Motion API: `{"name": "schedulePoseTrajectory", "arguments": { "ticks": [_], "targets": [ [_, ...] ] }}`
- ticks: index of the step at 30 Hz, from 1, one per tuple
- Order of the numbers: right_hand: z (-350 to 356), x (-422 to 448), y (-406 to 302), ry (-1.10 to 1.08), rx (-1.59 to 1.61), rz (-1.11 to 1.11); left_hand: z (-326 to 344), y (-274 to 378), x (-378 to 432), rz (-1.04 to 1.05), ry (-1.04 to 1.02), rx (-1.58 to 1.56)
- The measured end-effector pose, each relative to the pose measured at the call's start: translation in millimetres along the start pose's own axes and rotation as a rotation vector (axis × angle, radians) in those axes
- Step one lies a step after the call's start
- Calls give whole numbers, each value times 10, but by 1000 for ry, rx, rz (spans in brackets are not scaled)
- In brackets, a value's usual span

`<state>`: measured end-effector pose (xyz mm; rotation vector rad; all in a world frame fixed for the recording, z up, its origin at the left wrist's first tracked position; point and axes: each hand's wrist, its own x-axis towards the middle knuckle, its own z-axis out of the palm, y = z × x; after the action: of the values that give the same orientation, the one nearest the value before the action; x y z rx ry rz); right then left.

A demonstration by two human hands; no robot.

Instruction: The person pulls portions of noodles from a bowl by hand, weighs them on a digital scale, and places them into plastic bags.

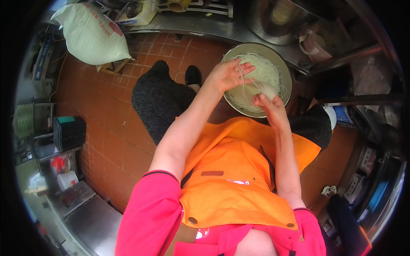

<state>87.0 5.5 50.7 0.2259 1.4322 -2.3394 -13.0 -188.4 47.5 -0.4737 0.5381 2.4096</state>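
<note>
A large round metal pot (pixel 290 80) stands before me, holding a tangle of thin white noodles (pixel 267 67). Over its near left part is my left hand (pixel 231 74), palm up with fingers spread, and a few noodle strands hang across the fingers. My right hand (pixel 270 108) is at the near right rim, its thumb and fingers closed on a bundle of noodles. Strands run between the two hands. An orange apron (pixel 230 192) covers my lap.
A full white sack (pixel 93 35) rests on a small wooden stool (pixel 112 68) at the upper left. Behind the pot are a steel counter (pixel 198 28) and a big steel vessel (pixel 266 28). A black box (pixel 69 133) stands at the left. Shelves with packages line the right.
</note>
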Motion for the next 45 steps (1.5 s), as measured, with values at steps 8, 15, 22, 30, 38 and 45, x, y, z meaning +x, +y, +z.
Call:
{"name": "schedulePoseTrajectory", "arguments": {
  "ticks": [8, 15, 22, 30, 38, 45],
  "targets": [
    [-323, 97, -127, 50, 330, -158, 46, 128, -250, -141, -22, 518],
    [-468, 88, -293, -18, 515, -186, -174, 161, -387, -161, -79, 393],
    [-149, 218, 66, 115, 203, -99, 128, -267, -156, 14, -117, -90],
    [-74, -303, 174, -33, 299, 137, 321, -493, 38, 24, -96, 195],
    [-287, -444, -650, 41, 203, -69, -29, -218, -124, -117, 108, 1093],
    [143, -416, -1606, -73, 169, -55, 1079, -72, -559, 175, -455, 1132]
  ]
}}
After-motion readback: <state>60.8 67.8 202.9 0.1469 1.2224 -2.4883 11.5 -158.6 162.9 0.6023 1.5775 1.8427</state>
